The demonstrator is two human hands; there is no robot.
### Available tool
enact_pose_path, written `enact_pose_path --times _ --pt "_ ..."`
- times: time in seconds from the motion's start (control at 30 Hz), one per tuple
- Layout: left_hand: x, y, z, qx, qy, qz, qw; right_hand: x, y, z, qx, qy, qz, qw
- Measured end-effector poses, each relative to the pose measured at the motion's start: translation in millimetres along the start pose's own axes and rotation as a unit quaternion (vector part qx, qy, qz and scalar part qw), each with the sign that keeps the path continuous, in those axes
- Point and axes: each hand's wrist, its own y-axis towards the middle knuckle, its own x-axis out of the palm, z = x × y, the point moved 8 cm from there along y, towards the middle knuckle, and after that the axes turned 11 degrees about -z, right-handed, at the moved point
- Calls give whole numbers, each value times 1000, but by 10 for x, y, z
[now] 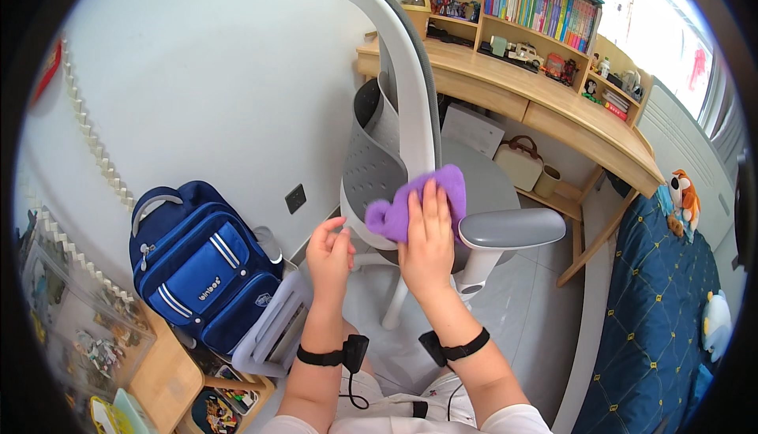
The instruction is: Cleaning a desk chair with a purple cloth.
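Observation:
A purple cloth (453, 188) lies under the spread palm and fingers of my right hand (427, 238), pressed against the lower back of a grey and white swivel chair (417, 108). The chair stands side-on, its armrest (512, 228) just right of my right hand. My left hand (330, 247) hangs in the air to the left of the cloth, fingers loosely curled and apart, with nothing in it. Behind it is the white lower rim of the chair's perforated grey lumbar part (370, 165). The cloth hides the join between backrest and seat (479, 167).
A blue school backpack (201, 274) stands at the left by the wall. Beyond the chair is a wooden desk (533, 99) with a shelf of books (545, 11). A bed with a dark blue cover (645, 327) is on the right. A wall socket (295, 198) sits low.

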Motion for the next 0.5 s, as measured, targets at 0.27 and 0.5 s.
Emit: enact_pose_path --times 0.27,0.5 --pt "-34 -91 -541 -62 112 -137 982 595 -777 -118 -15 234 -160 959" --pt "222 -630 -676 -217 -142 -214 942 345 -793 -87 70 436 -176 880"
